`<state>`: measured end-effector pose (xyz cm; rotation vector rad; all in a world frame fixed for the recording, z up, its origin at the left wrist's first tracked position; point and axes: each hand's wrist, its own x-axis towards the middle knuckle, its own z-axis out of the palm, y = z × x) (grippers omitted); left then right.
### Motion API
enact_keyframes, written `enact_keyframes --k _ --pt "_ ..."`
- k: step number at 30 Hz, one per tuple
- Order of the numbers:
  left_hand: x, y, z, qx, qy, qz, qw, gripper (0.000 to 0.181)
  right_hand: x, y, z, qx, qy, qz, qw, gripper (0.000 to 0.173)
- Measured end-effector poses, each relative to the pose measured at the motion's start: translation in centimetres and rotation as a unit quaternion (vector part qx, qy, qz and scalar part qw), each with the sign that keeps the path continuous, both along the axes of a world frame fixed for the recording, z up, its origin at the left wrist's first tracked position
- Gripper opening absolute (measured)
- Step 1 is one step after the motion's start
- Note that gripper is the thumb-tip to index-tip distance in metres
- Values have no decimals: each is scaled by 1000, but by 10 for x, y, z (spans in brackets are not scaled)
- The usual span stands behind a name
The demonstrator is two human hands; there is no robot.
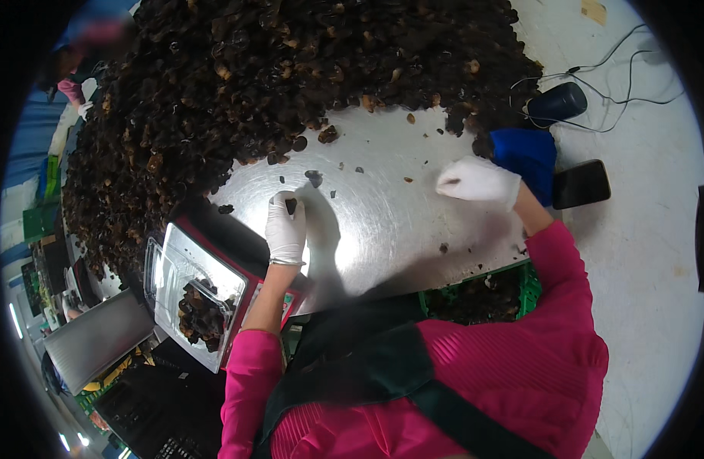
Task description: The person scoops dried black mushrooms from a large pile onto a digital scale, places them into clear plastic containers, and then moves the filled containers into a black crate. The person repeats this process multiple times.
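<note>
My left hand, in a white glove, pinches a small dark piece between thumb and fingers over the steel tabletop. In a matching glove, my right hand is curled above the table's right part; whether anything is inside its fingers cannot be made out. Beyond both hands spreads a large heap of dark brown, glossy pieces, perhaps mushrooms. Left of my left forearm, a red weighing scale carries a clear plastic container with a clump of brown pieces in it.
A blue cloth, a black phone and a dark cylindrical device with a thin cable lie at right. Below the table edge sits a green crate of dark pieces. Another person's gloved hand shows far left.
</note>
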<state>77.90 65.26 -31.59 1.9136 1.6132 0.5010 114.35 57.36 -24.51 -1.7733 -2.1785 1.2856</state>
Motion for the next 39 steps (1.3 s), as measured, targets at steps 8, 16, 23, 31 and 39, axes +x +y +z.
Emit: enact_keyframes --k 8,16,23,31,39 --pt "24 -34 -16 89 -45 -192 976 51 -51 52 -68 295 139 -168 930 21" --pt "60 -20 -24 120 77 -266 953 79 -1 14 -5 -8 -100 -111 989 20" --pt "137 18 -36 150 90 -412 894 78 19 -87 -21 315 -157 -95 931 17" --pt "241 74 -42 184 72 -527 827 76 -7 -173 -33 133 90 -423 892 13" --pt "221 -11 -24 -58 -116 -638 759 67 -2 -211 -37 121 144 -510 840 14"
